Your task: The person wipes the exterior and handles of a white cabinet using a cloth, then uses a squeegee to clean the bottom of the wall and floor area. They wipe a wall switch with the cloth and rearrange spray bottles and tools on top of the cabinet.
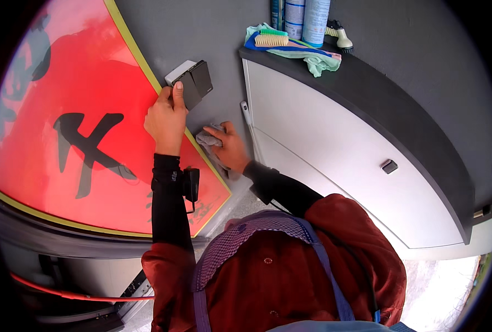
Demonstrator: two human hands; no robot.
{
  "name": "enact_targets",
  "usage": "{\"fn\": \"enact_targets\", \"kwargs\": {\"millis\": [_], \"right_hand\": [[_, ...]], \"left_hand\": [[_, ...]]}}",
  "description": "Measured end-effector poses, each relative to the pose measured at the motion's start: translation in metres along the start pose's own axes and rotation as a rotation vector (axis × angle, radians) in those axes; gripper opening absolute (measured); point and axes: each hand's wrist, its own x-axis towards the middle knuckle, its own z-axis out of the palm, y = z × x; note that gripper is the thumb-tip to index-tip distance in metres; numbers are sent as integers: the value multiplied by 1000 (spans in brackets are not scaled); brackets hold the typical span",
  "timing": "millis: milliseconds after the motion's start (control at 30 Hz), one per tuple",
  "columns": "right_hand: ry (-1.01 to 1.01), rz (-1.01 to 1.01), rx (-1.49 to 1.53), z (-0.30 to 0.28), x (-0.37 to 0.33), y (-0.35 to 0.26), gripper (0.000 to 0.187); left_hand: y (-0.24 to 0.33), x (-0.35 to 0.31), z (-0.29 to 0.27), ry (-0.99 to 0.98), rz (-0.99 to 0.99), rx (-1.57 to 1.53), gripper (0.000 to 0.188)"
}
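My left hand (167, 123) reaches up to a dark grey double wall switch (195, 84) with a white base behind it. The thumb presses on the switch's lower left edge, and the other fingers are curled and partly hidden behind the hand. Lower and to the right, my right hand (232, 148) grips a crumpled grey cloth (208, 139) against the grey wall, just under the switch. Beside both hands runs the yellow edge of a red sign (105, 166) with black brushed characters.
Right of my hands stands a white cabinet (334, 149) with a dark curved top (379, 91). On that top are spray cans (315, 22), a bristle brush (271, 40), a striped cloth (322, 62) and a small white-handled brush (343, 40). A white stick (246, 113) leans at the cabinet's side.
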Motion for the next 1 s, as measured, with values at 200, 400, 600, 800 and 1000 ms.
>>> {"fn": "enact_targets", "kwargs": {"millis": [200,400,600,800,1000], "right_hand": [[437,-351,72,-52,45,-84,63],[401,-388,-124,-49,74,-106,62],[120,-242,-77,-33,27,-38,65],[250,-302,-3,-68,40,-100,60],[202,-415,-226,-48,47,-76,56]], "left_hand": [[-11,-2,-2,6,-6,-19,54],[-10,1,0,-18,-26,-23,53],[0,2,1,-28,-77,-86,54],[-10,1,0,-7,-73,-118,52],[-5,-2,3,-27,-48,-124,50]]}}
